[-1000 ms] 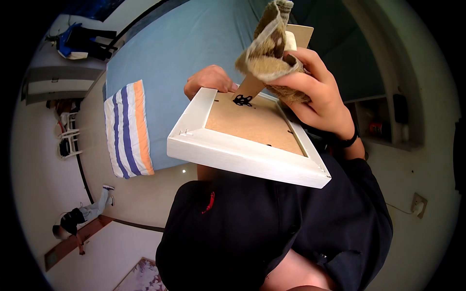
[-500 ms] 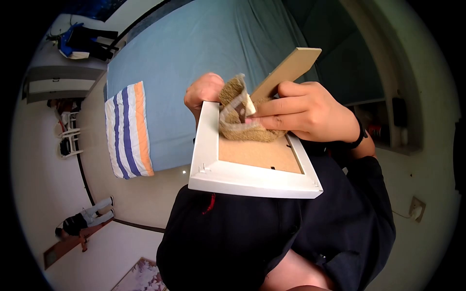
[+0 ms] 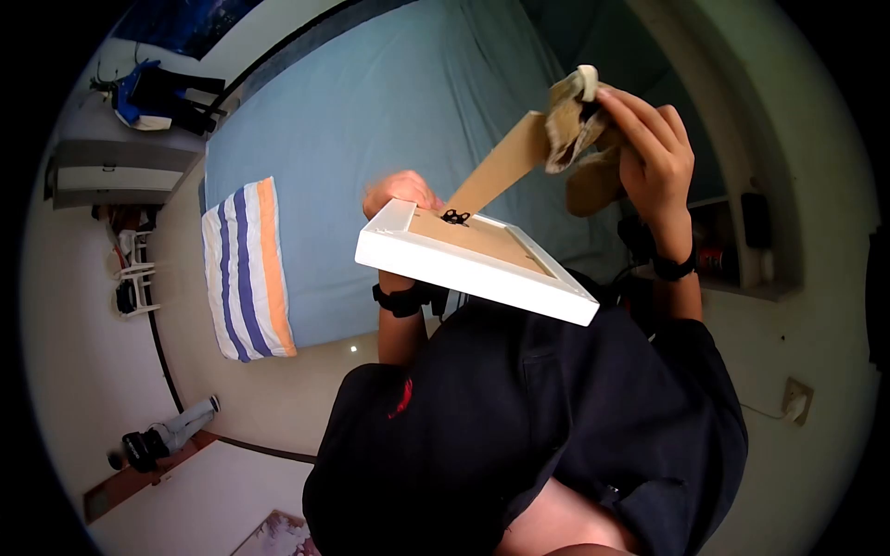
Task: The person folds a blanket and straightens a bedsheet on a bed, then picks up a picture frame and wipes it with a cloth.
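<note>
My left hand (image 3: 400,191) grips the far left corner of a white picture frame (image 3: 477,280), which is tilted with its brown backing board (image 3: 487,243) facing up. From a black hinge (image 3: 454,218) on the back, a flat tan easel stand (image 3: 501,165) sticks up to the right. My right hand (image 3: 656,153) is closed on a tan fuzzy cloth (image 3: 564,130), bunched at the top end of the stand. A pale edge of the cloth shows by the fingertips. The left fingers are partly hidden behind the frame.
A bed with a blue-grey sheet (image 3: 371,102) lies beyond the hands, with a striped pillow (image 3: 246,269) at its left edge. Far left stands another person (image 3: 162,445). White chairs (image 3: 137,269) and a wall socket (image 3: 795,403) are also in view.
My right hand has moved up and right with the cloth, off the frame's back to the stand's top end. The frame has tilted, showing more of its lower edge.
</note>
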`<state>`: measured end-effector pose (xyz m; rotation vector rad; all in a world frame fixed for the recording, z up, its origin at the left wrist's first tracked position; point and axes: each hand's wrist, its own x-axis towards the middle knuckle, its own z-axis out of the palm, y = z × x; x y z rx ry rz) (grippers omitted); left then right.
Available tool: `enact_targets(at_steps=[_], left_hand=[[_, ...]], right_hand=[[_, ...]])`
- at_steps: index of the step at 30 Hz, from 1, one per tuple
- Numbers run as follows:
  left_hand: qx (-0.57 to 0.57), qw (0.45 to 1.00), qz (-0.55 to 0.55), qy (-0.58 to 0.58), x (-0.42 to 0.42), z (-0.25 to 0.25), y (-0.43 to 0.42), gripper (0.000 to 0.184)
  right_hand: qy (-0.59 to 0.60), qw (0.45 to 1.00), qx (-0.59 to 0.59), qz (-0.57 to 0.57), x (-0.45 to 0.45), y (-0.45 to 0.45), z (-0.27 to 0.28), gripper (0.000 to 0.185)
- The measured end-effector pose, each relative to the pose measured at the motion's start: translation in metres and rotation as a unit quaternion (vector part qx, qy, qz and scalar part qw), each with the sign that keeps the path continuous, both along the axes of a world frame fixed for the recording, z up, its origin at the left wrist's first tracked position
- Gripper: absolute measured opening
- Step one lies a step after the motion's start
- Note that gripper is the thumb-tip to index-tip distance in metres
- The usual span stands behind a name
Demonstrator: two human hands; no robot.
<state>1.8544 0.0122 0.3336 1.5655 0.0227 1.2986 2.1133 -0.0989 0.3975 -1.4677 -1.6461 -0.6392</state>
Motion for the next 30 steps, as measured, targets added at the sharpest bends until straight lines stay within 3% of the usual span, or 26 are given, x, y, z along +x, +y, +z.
enact_targets(at_steps=[2,3,4,5,6,7,8,11,13,15,16,17,19,20,21,23,24,25,26,28,30], left_hand=[[-0.075,0.995,0.051,0.035,0.002,0.004,-0.017,0.031],[-0.117,0.983,0.085,0.111,-0.006,-0.005,-0.018,0.036],[0.098,0.905,0.246,0.332,-0.015,-0.043,-0.001,0.035],[0.308,0.718,0.405,0.475,-0.023,-0.081,0.015,0.037],[0.030,0.879,0.265,0.396,-0.021,-0.095,0.014,0.036],[-0.258,0.929,0.171,0.205,-0.018,-0.109,0.012,0.036],[-0.364,0.876,0.307,0.070,0.023,-0.077,-0.006,0.040],[-0.436,0.900,0.026,0.010,0.044,-0.091,-0.014,0.057],[-0.472,0.881,-0.027,0.000,0.074,-0.099,-0.034,0.056],[-0.506,0.860,-0.069,-0.016,0.104,-0.093,-0.053,0.055],[-0.540,0.837,-0.093,0.021,0.116,-0.075,-0.062,0.054],[-0.570,0.811,-0.116,0.058,0.125,-0.067,-0.067,0.052],[-0.564,0.811,-0.126,0.091,0.139,-0.081,-0.067,0.047],[-0.517,0.808,-0.205,0.196,0.135,-0.124,-0.058,0.042],[-0.444,0.824,-0.187,0.297,0.144,-0.109,-0.060,0.035],[-0.329,0.862,-0.214,0.320,0.155,-0.097,-0.061,0.031],[-0.338,0.859,-0.216,0.318,0.155,-0.075,-0.060,0.031],[-0.183,0.915,-0.177,0.314,0.154,-0.036,-0.054,0.031],[-0.020,0.945,-0.129,0.299,0.154,0.005,-0.044,0.033],[0.192,0.958,-0.123,0.172,0.148,0.084,-0.026,0.038],[0.275,0.942,-0.191,0.009,0.138,0.156,-0.026,0.031]], right_hand=[[0.084,0.996,-0.016,-0.032,0.008,-0.009,-0.008,0.052],[0.115,0.993,-0.010,-0.018,0.013,-0.010,-0.013,0.050],[0.134,0.991,-0.016,-0.014,0.015,-0.013,-0.018,0.048],[0.172,0.984,-0.043,-0.016,0.014,-0.019,-0.031,0.047],[0.227,0.970,-0.089,-0.018,0.011,-0.025,-0.049,0.047],[0.269,0.953,-0.135,-0.009,0.005,-0.029,-0.058,0.039],[0.294,0.936,-0.193,-0.002,-0.004,-0.031,-0.064,0.037],[0.335,0.868,-0.359,0.067,-0.022,-0.040,-0.087,0.046],[0.360,0.824,-0.421,0.119,-0.032,-0.047,-0.097,0.043],[0.415,0.848,-0.289,0.159,-0.042,-0.047,-0.106,0.039],[0.584,0.755,-0.268,0.129,-0.048,-0.049,-0.114,0.037],[0.585,0.767,-0.253,0.080,-0.047,-0.050,-0.120,0.031],[0.589,0.784,-0.189,0.049,-0.037,-0.054,-0.134,0.027],[0.550,0.822,-0.144,-0.020,-0.027,-0.056,-0.143,0.025],[0.592,0.790,-0.154,-0.037,-0.015,-0.060,-0.116,0.026],[0.354,0.911,-0.163,-0.135,0.029,-0.071,-0.100,0.023],[0.309,0.921,-0.181,-0.153,0.047,-0.075,-0.070,0.021],[0.248,0.926,-0.226,-0.174,0.070,-0.081,-0.051,0.019],[0.214,0.914,-0.274,-0.211,0.091,-0.087,-0.033,0.020],[0.150,0.897,-0.326,-0.259,0.130,-0.088,0.006,0.026],[0.274,0.809,-0.443,-0.271,0.171,-0.077,0.041,0.035]])
